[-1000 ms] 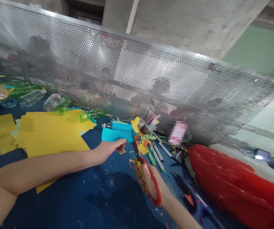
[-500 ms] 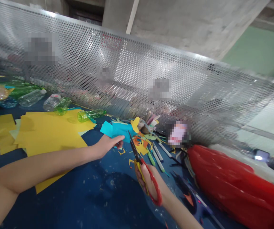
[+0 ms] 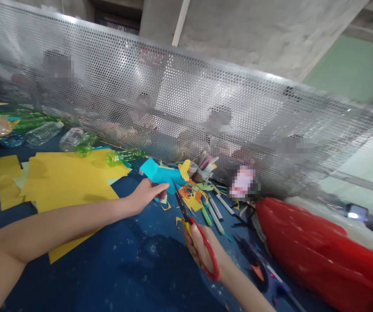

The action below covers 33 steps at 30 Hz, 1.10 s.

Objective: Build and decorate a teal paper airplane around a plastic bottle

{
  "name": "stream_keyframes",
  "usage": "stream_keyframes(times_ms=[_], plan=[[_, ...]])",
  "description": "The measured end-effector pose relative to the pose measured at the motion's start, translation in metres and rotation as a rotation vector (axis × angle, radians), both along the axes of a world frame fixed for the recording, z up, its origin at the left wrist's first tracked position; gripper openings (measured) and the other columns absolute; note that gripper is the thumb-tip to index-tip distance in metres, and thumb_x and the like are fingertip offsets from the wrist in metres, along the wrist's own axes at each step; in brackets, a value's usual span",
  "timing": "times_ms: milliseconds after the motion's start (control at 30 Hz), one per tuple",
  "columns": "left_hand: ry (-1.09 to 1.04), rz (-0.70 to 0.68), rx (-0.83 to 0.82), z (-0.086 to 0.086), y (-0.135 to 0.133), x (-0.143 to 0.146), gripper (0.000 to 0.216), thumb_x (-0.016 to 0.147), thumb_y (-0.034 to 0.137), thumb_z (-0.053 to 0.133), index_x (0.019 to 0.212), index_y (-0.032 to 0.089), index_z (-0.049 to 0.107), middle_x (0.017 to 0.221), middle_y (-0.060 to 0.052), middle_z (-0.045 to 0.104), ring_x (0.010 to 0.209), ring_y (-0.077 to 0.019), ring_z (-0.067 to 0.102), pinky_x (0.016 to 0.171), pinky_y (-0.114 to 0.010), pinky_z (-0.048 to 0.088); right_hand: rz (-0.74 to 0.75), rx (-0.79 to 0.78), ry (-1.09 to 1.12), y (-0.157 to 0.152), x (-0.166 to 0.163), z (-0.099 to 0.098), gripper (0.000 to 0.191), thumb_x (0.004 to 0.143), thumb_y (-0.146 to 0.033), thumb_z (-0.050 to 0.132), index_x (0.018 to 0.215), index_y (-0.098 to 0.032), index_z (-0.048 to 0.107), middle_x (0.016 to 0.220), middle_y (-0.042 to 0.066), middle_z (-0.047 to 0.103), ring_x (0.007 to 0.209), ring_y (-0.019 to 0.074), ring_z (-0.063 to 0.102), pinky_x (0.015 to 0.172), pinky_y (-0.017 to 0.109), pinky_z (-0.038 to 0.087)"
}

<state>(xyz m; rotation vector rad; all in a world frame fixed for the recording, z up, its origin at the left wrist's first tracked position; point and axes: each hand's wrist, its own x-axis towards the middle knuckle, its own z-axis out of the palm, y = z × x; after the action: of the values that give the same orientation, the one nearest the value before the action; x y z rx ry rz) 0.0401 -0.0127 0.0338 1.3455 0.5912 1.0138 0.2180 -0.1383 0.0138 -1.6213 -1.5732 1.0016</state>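
Observation:
My left hand (image 3: 147, 194) pinches a piece of blue paper (image 3: 162, 173) between thumb and fingers, above the dark blue table (image 3: 131, 268). Scissors (image 3: 183, 206) with red and yellow handles are in my right hand (image 3: 202, 247), whose fingers are wrapped through the loops. The blade tips meet the right part of the blue paper near my left thumb. Beyond the paper lies a small yellow paper shape (image 3: 184, 169). Orange and yellow paper scraps (image 3: 191, 195) are scattered just right of the blades.
Yellow paper sheets (image 3: 69, 180) lie at left, with a green bottle (image 3: 124, 157) and several clear ones behind. Markers (image 3: 216, 219), a blue glue gun (image 3: 264, 268) and a red plastic bag (image 3: 313, 247) are at right. A perforated metal panel (image 3: 180, 95) borders the table's back.
The blue paper has turned slightly in my left hand, its left end now tilted higher. My right hand and the scissors have barely moved.

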Motion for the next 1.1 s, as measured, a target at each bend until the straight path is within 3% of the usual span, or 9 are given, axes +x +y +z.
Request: stream_keyframes(times_ms=[533, 1100], plan=[[-0.047, 0.021, -0.063, -0.005, 0.006, 0.001, 0.033, 0.069, 0.042, 0.072, 0.061, 0.016, 0.054, 0.052, 0.002, 0.056, 0.050, -0.0110, 0.052, 0.056, -0.027, 0.043, -0.020, 0.004, -0.029, -0.002, -0.003, 0.001, 0.059, 0.081, -0.077, 0.029, 0.061, -0.022, 0.037, 0.046, -0.005, 0.034, 0.040, 0.0072, 0.027, 0.037, 0.022, 0.022], [-0.041, 0.047, -0.065, -0.007, 0.013, -0.001, 0.038, 0.069, 0.049, 0.072, 0.064, 0.016, 0.053, 0.055, 0.001, 0.060, 0.053, -0.0120, 0.056, 0.056, -0.027, 0.046, -0.002, 0.033, -0.060, -0.001, -0.003, 0.004, 0.060, 0.080, -0.078, 0.028, 0.058, -0.023, 0.035, 0.042, -0.004, 0.034, 0.038, 0.0085, 0.029, 0.035, 0.022, 0.022]])
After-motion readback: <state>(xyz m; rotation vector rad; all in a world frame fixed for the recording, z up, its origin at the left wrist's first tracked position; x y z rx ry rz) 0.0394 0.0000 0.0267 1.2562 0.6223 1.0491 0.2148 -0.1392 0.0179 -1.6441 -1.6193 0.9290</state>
